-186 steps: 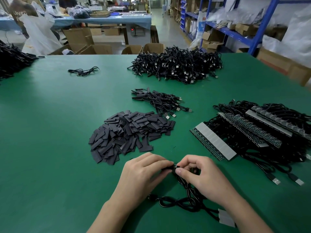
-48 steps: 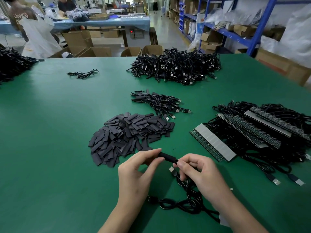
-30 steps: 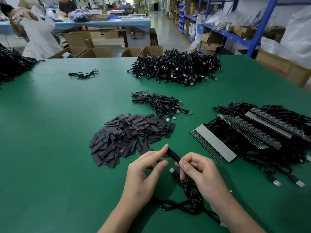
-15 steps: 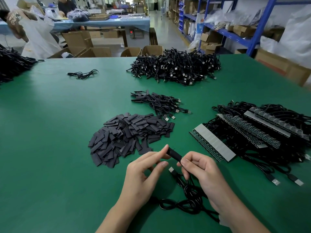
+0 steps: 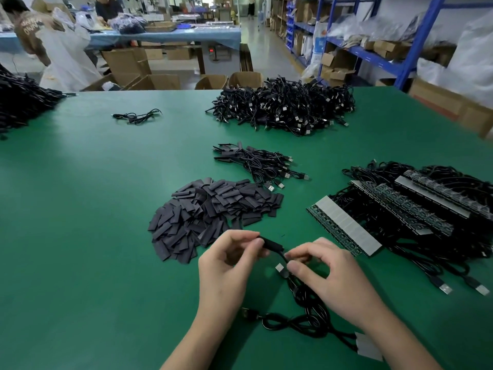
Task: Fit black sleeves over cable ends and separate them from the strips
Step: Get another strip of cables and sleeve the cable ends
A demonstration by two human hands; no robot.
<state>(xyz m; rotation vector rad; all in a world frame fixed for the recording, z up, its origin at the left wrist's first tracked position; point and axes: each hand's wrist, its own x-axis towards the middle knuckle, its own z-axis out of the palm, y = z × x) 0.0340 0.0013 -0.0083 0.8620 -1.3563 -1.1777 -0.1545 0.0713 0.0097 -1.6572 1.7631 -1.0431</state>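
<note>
A green surface (image 5: 93,209) is filling most of the frame. At upper centre, a large heap of black cables (image 5: 285,108) is lying on it. At the right edge, strips (image 5: 346,225) carrying rows of cable ends are resting over a tangle of leads. At centre frame a pile of loose black sleeves (image 5: 208,214) is spreading out, with a small bundle of cables (image 5: 261,164) lying just above it.

At lower centre, a person's left hand (image 5: 226,268) and right hand (image 5: 330,279) are working close together. The left grip is clamped, thumb and forefinger, on one black sleeve (image 5: 270,244), just below the pile's lower right edge. The right grip is pinching the cable (image 5: 302,296) where it is emerging from the sleeve's lower right end, and the rest of it is coiling on the surface beneath that hand. A silver plug (image 5: 279,268) is showing between the hands.
</note>
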